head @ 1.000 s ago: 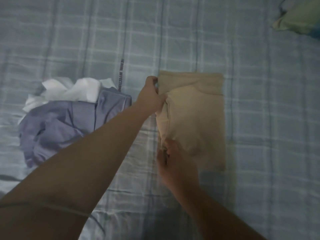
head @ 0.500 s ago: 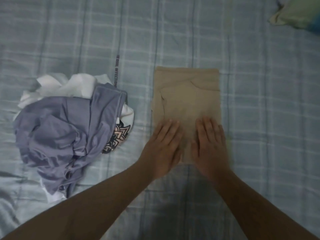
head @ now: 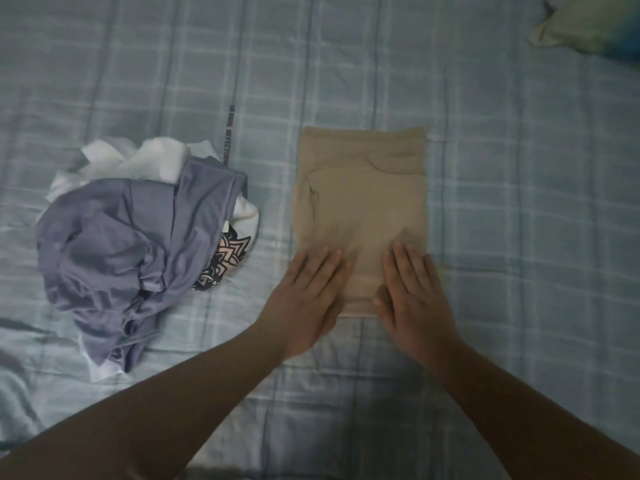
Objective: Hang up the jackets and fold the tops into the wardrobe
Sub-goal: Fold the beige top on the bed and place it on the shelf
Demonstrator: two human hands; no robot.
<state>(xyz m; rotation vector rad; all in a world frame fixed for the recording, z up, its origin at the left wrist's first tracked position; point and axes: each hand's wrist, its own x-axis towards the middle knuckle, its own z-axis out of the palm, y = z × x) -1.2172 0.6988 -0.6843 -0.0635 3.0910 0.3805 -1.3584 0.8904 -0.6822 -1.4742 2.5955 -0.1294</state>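
Your left hand (head: 306, 299) lies flat on the near left corner of the top (head: 360, 202), fingers straight and close together, with the heel of the palm off the cloth and on the sheet (head: 519, 237). Your right hand (head: 415, 299) lies flat on the near right corner, fingers straight, its palm reaching past the top's near edge. Neither hand holds anything. The thumbs point toward each other with a strip of beige showing between them.

The top is beige and folded into a neat rectangle. It lies flat around the middle of the bed, long sides running away from you, with folded layers showing at its far end.

Left of it and apart from it sits a loose heap. A purple garment (head: 121, 244) is uppermost, with a white one (head: 156, 161) poking out beneath at the far side. A black-and-pink patterned piece (head: 225, 261) shows at the heap's right edge, near your left hand but not touching it. A pillow (head: 588, 26) lies toward the bed's far right.
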